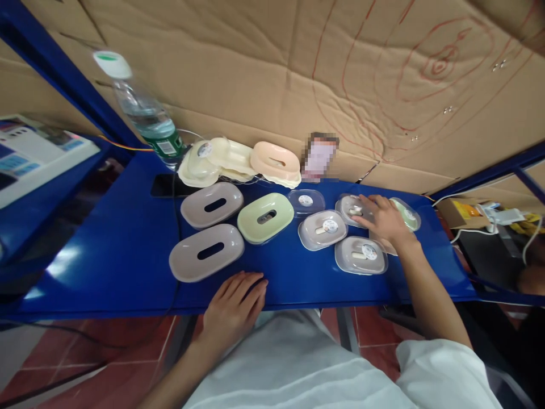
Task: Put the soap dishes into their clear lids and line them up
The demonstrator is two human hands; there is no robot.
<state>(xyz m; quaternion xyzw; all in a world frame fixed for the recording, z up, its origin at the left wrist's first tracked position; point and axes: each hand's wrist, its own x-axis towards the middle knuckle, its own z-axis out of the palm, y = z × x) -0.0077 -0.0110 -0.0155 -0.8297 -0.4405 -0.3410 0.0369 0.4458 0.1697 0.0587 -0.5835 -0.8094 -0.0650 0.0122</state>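
Note:
My left hand [233,304] lies flat, fingers stretched out, on the front edge of the blue table [128,250], just below a taupe oval soap-dish tray [206,252]. My right hand [380,218] reaches over the right side and rests on clear-lidded soap boxes, its fingers curled on the far one [351,206]. Two more lidded boxes [322,229] [361,255] sit to its left and in front of it. A green tray [265,217] and a second taupe tray [212,204] lie in the middle.
A water bottle [145,116] stands at the back left next to a stack of cream and peach trays [238,162]. Cardboard [340,74] walls the back. A printed panel [38,153] sits at left, and cables and boxes [489,216] at right.

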